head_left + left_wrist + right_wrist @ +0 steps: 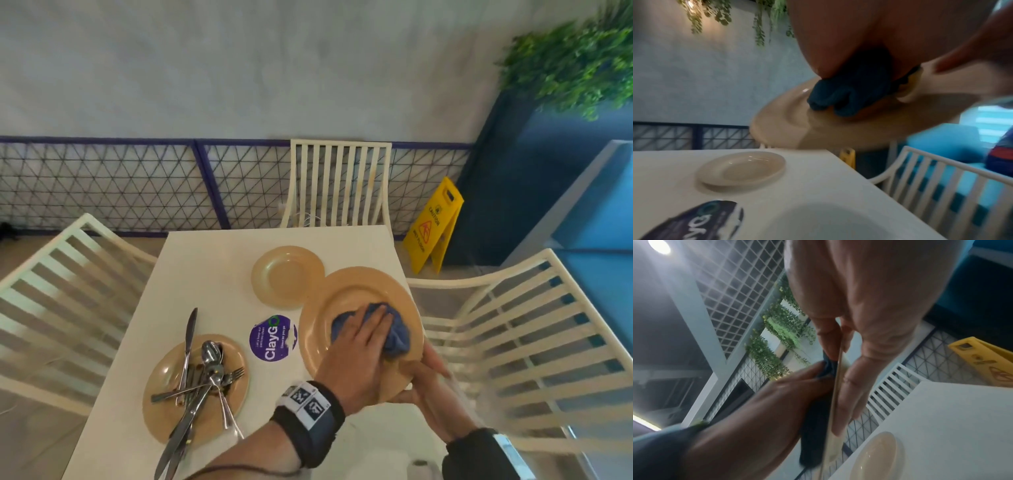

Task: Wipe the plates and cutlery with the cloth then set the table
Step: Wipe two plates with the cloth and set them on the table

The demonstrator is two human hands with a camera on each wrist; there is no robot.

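Above the right edge of the bench (191, 260), a large tan plate (329, 308) is held tilted in the air, clear of the surface. On its face lies a bunched blue cloth (399, 334), pressed down by the left hand (359, 346) with the fingers fairly straight and spread over the fabric. The right hand (428, 387) has its grip on the near rim of the plate: in the right wrist view the thumb lies on the upper face and the fingers (851, 395) run along the underside, pinching the rim between them. In the left wrist view the cloth (849, 91) sits in the plate's shallow well.

Just beyond the held plate a small saucer (287, 275) rests flat on the bench. A round purple sticker (272, 337) lies between the large plate and a third plate (164, 407) at the near left. That plate carries a loose heap of cutlery (202, 380): a knife, spoons and forks crossing each other, some handles overhanging the rim.

White slatted chairs (339, 178) stand at the far, left and right sides of the bench. A yellow caution sign (433, 222) stands on the floor past the far right corner, near a wire mesh fence (102, 185).
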